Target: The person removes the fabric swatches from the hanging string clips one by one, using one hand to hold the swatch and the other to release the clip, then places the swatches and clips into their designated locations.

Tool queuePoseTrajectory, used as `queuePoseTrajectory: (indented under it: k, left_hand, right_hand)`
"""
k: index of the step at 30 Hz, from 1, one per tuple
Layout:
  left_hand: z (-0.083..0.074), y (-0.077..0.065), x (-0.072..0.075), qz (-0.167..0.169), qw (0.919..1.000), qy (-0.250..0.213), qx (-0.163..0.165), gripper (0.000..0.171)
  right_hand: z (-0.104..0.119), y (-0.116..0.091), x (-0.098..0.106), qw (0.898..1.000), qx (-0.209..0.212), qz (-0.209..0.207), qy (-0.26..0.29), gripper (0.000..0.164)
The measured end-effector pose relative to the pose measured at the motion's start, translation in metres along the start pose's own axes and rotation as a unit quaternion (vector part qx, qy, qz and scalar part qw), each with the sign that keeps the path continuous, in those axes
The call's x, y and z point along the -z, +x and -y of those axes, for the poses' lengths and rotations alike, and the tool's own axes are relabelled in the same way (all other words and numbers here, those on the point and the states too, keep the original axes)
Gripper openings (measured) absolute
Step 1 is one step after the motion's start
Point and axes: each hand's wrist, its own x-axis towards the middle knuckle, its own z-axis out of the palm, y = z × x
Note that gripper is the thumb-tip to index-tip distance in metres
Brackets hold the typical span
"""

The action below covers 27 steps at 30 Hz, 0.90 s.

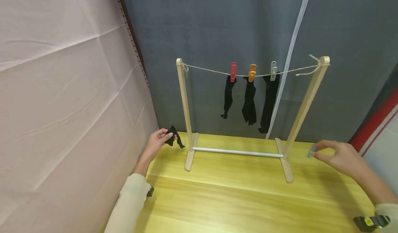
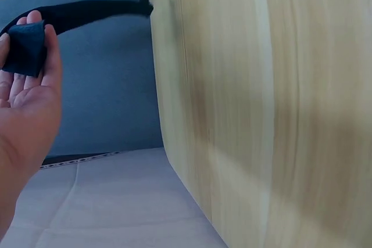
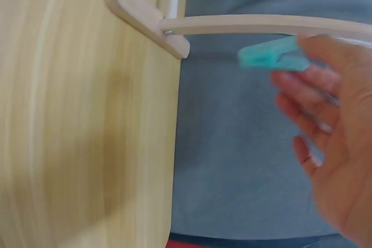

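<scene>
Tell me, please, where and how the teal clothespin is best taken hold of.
Probably pinch the forked end of the teal clothespin from the person's right, as the right hand does: its two arms spread there, while the other tip points left.

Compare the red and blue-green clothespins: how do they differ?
The red clothespin clips black cloth to the string; the blue-green clothespin clips nothing. The red one sits untouched by hands; the blue-green one is pinched in the right hand. Both are clothespins.
</scene>
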Motion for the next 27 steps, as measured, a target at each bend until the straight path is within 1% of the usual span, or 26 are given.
queuePoseTrajectory:
  k: [2, 4, 6, 7, 10, 11, 14, 16, 17, 18, 20, 22, 24, 27]
  left_hand:
    - [0.002, 0.004, 0.001, 0.003, 0.9994, 0.032, 0.015, 0.035]
    - [0.004, 0.005, 0.003, 0.015, 0.9967, 0.074, 0.029, 0.034]
    - [0.006, 0.003, 0.007, 0.035, 0.9913, 0.117, 0.048, 0.030]
    - [0.006, 0.001, 0.009, 0.048, 0.9875, 0.138, 0.059, 0.028]
    - [0.006, -0.006, 0.015, 0.110, 0.9722, 0.188, 0.086, 0.023]
    - [0.006, -0.009, 0.017, 0.135, 0.9665, 0.195, 0.099, 0.022]
    - [0.004, -0.019, 0.023, 0.207, 0.9448, 0.220, 0.127, 0.024]
    - [0.002, -0.026, 0.027, 0.245, 0.9300, 0.226, 0.155, 0.026]
    - [0.002, -0.030, 0.028, 0.257, 0.9234, 0.229, 0.170, 0.026]
    - [0.002, -0.034, 0.029, 0.267, 0.9169, 0.235, 0.180, 0.025]
    - [0.002, -0.041, 0.030, 0.276, 0.9082, 0.241, 0.203, 0.024]
    - [0.003, -0.047, 0.030, 0.276, 0.9043, 0.241, 0.219, 0.021]
    - [0.005, -0.053, 0.029, 0.273, 0.9025, 0.237, 0.234, 0.017]
    - [0.006, -0.061, 0.027, 0.270, 0.8993, 0.232, 0.254, 0.011]
  right_hand:
    - [-0.006, -0.001, 0.000, 1.000, -0.004, 0.019, -0.017, 0.041]
    - [-0.011, -0.003, -0.001, 0.999, -0.006, 0.038, -0.028, 0.040]
    - [-0.017, -0.006, -0.002, 0.997, -0.011, 0.069, -0.026, 0.040]
    - [-0.020, -0.008, -0.003, 0.996, -0.014, 0.088, -0.022, 0.037]
    - [-0.028, -0.014, -0.007, 0.988, -0.023, 0.156, 0.003, 0.029]
    - [-0.031, -0.017, -0.007, 0.984, -0.025, 0.174, 0.011, 0.028]
    - [-0.038, -0.024, -0.011, 0.977, -0.028, 0.208, 0.033, 0.023]
    - [-0.043, -0.028, -0.014, 0.975, -0.029, 0.216, 0.036, 0.023]
    - [-0.045, -0.029, -0.016, 0.974, -0.027, 0.220, 0.041, 0.023]
    - [-0.047, -0.030, -0.018, 0.974, -0.030, 0.221, 0.041, 0.023]
    - [-0.051, -0.032, -0.023, 0.975, -0.027, 0.216, 0.037, 0.022]
    - [-0.055, -0.035, -0.028, 0.978, -0.021, 0.206, 0.026, 0.021]
    - [-0.057, -0.037, -0.033, 0.981, -0.012, 0.191, 0.017, 0.020]
    - [-0.058, -0.041, -0.042, 0.985, -0.012, 0.172, -0.011, 0.021]
